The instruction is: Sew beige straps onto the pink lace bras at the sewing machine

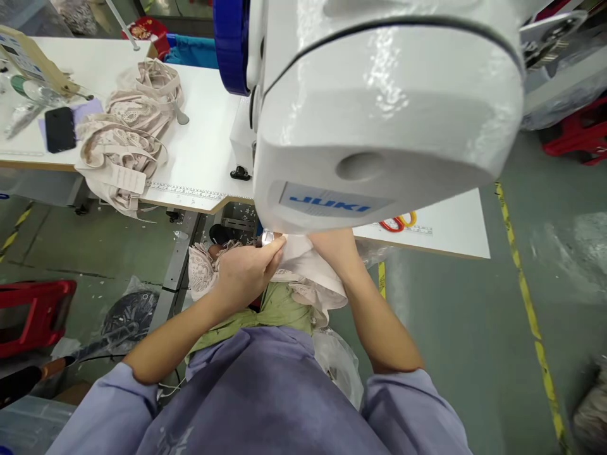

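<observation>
A pale beige lace bra (310, 268) hangs over the front edge of the sewing machine's bed and down to my lap. My left hand (244, 272) is closed, thumb and forefinger pinching the bra's fabric just below the machine head. A lace cup (202, 272) of it droops to the left of that wrist. On the right side of the fabric lies my right hand (334, 249), its fingers hidden beneath the white sewing machine (379, 126). The needle area is also out of sight behind the machine head.
Several beige lace bras (126, 136) lie heaped on the white table (199, 145), beside a black phone (60, 129). Red and yellow scissor handles (398, 221) show right of the machine. A red stool (35, 316) stands at left.
</observation>
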Available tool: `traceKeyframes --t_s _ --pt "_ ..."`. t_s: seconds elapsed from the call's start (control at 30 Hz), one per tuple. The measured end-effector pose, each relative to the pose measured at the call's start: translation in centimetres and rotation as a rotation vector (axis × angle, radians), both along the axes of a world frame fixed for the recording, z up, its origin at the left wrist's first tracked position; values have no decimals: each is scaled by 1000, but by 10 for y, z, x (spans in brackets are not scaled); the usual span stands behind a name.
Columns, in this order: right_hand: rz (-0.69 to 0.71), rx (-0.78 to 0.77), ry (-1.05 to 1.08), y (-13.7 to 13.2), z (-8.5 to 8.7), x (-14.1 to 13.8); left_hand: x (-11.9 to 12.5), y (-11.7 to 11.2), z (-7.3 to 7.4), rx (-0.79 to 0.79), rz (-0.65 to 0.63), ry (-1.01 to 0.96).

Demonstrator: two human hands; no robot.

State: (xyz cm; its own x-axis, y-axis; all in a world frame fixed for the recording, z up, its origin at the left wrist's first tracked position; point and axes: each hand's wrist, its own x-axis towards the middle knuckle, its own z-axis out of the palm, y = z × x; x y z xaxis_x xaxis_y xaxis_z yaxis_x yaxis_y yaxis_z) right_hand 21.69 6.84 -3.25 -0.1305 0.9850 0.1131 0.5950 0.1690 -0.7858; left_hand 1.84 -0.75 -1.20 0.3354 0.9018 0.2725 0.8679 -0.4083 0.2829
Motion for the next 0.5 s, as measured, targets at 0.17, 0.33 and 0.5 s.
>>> traceKeyframes --t_s 0.17,0.33,0.5 --pt "46 47 -104 12 -10 1 -1 4 2 -35 11 47" --pt "27 54 -95 14 -8 0 0 6 5 -52 4 66" --pt "16 33 -99 15 -9 0 0 6 5 -60 0 58"
